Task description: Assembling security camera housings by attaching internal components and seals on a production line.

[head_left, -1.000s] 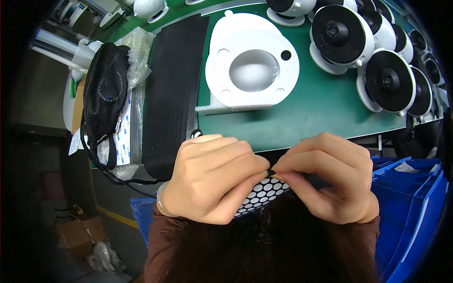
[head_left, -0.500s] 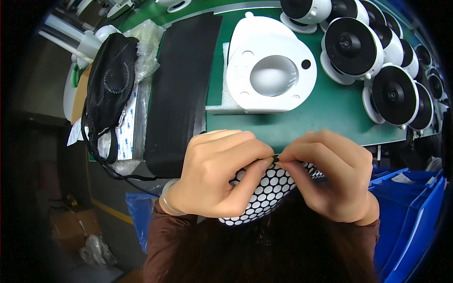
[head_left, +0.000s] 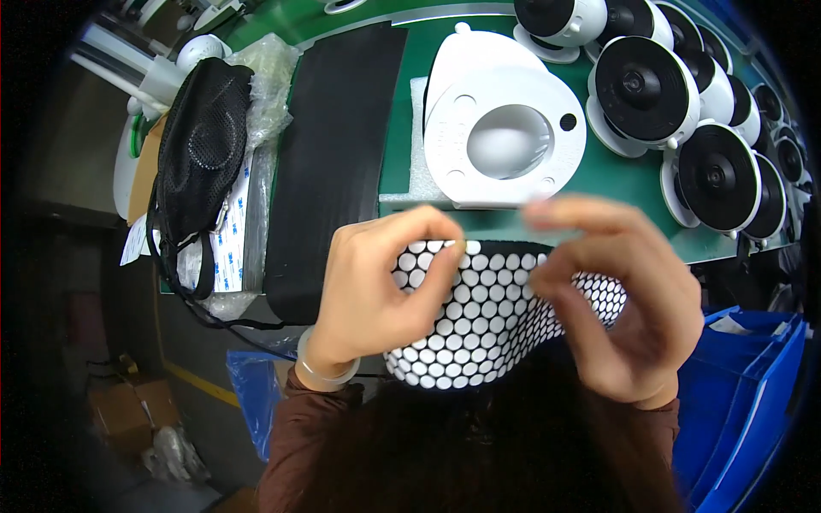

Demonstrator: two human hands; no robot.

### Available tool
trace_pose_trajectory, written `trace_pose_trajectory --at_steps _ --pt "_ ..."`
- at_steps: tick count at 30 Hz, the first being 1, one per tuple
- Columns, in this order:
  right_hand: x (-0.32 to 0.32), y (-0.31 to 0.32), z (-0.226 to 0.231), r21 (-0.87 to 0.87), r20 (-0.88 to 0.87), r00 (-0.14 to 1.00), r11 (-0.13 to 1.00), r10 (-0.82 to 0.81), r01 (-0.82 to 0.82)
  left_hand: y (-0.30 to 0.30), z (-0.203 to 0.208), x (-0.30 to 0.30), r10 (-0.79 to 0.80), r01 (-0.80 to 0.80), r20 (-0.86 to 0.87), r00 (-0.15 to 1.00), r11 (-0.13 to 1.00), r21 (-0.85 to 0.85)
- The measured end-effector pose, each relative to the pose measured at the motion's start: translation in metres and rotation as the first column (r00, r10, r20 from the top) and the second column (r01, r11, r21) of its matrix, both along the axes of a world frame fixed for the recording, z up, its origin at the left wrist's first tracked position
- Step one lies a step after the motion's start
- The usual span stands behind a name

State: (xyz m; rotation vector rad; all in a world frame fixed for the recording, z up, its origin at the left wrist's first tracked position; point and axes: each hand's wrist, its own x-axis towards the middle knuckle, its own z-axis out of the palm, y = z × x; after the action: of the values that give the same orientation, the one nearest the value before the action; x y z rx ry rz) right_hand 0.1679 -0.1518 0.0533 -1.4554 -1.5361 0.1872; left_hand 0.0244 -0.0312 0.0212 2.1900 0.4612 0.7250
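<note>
A flexible black sheet covered with rows of white round dots (head_left: 479, 308) curves in front of me at the table's near edge. My left hand (head_left: 380, 278) pinches its upper edge between thumb and index finger. Over the right part of the sheet, my right hand (head_left: 629, 295) has its thumb and a finger together, with the index finger raised; motion blurs the fingertips, and whatever is between them is hidden. Beyond my hands, a white rounded housing (head_left: 445, 158) with a large round recess and a small black disc rests on a white foam block (head_left: 417, 184).
White camera-like units with black round faces (head_left: 646, 90) crowd the right of the green table (head_left: 505, 224). A black mat (head_left: 333, 154) lies left of the housing, beside a black mesh pouch (head_left: 205, 145) and bubble wrap (head_left: 269, 94). Blue bins (head_left: 735, 402) stand lower right.
My hands have moved apart from the sheet's upper edge, where their fingertips met. The right has shifted right and lifted its index finger; the sheet has opened out and shows more dots.
</note>
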Motion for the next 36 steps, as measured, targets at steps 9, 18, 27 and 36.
trace_pose_trajectory --at_steps 9,18,27,36 --pt "-0.01 0.038 -0.02 0.078 0.051 0.963 0.963 -0.264 0.259 0.0 -0.01 0.015 0.164 -0.107 0.232 0.959 0.965 -0.241" --pt "-0.015 0.04 -0.022 0.096 0.075 0.957 0.957 -0.282 0.275 0.0 -0.01 0.014 0.132 -0.068 0.26 0.957 0.968 -0.241" --pt "-0.01 0.045 -0.017 0.045 -0.039 0.969 0.968 -0.245 0.246 0.003 -0.013 0.018 0.171 -0.091 0.292 0.941 0.959 -0.269" --pt "0.043 0.061 0.076 0.249 0.059 0.931 0.909 -0.359 0.335 0.004 -0.009 0.016 0.094 -0.072 0.185 0.978 0.99 -0.12"
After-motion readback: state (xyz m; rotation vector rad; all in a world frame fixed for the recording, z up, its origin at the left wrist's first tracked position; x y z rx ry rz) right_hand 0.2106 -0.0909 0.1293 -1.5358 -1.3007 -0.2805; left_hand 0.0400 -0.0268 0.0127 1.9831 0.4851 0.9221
